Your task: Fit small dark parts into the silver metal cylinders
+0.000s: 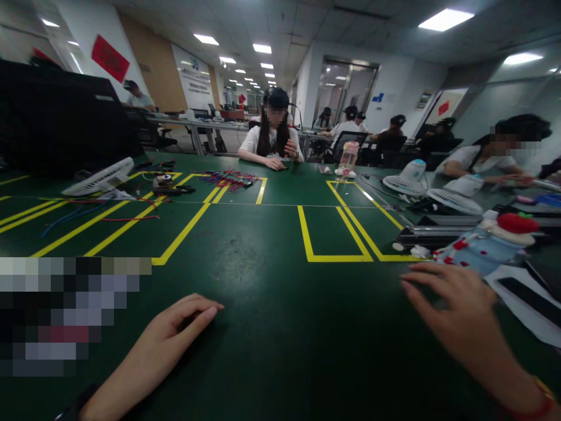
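Both hands are empty: left hand (pixel 182 321) rests loosely curled at lower centre; right hand (pixel 456 307), fingers spread, lies nearest the plush toy (pixel 486 245), just up-right.

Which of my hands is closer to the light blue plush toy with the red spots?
Right. The right hand lies just below the plush toy; the left hand rests far off to its left on the green table.

No legible text anywhere. White wall board (pixel 193 76) at the back left carries a logo and lines of print, too small to read. Red wall poster (pixel 110 58) and the smaller red sign (pixel 443 107) on the right show no readable characters. Blue wall sign (pixel 377 97) by the door: unreadable shape.
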Tool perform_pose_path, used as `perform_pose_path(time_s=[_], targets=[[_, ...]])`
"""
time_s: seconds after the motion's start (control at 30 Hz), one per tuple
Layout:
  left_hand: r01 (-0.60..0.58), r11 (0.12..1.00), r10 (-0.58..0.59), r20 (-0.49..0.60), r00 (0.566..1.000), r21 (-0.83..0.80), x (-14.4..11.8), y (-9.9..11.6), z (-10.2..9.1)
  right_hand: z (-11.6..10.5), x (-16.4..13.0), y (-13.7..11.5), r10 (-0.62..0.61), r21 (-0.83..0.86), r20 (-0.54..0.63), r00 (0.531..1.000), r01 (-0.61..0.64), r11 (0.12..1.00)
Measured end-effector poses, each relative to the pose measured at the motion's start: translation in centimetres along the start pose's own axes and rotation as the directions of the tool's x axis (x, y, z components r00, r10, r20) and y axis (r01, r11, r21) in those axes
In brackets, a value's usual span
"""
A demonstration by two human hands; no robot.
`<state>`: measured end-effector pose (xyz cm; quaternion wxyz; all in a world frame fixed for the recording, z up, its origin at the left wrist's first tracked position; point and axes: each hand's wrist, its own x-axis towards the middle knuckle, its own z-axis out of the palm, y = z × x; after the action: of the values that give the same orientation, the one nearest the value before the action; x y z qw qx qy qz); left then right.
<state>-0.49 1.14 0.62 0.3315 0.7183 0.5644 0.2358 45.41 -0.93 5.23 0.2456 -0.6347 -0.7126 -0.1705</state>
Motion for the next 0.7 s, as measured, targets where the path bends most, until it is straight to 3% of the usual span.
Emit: perform_pose_path(time_s=[0.1,0.2,0.33,0.5,0.63,0.7], targets=[[0.003,1.000,-0.003,-0.002,1.000,-0.003,0.1,0.0,0.1,-1.7,-0.9,6.4,0.125,-0.222,0.025,0.992,-0.117,0.968],[0.001,1.000,-0.001,-0.010,1.000,-0.001,0.1,0.0,0.2,-2.2,-2.1,9.8,0.327,-0.312,0.124,0.937,-0.276,0.909],[0.008,1.000,-0.008,-0.024,1.000,0.017,0.2,0.0,0.2,-2.2,-2.7,10.4,0.430,-0.245,0.238,0.871,-0.375,0.894],[0.010,1.000,-0.009,-0.034,0.999,0.026,0.1,0.3,0.2,-1.9,-2.8,10.8,0.494,-0.282,0.167,0.853,-0.438,0.853],[0.015,0.999,-0.013,-0.042,0.999,0.041,0.0,0.6,0.1,-1.6,-3.0,11.4,0.647,-0.285,0.196,0.737,-0.588,0.756],[0.014,0.999,-0.012,-0.049,0.999,0.049,0.1,0.6,0.1,-1.6,-3.0,11.5,0.674,-0.228,0.210,0.708,-0.635,0.738]])
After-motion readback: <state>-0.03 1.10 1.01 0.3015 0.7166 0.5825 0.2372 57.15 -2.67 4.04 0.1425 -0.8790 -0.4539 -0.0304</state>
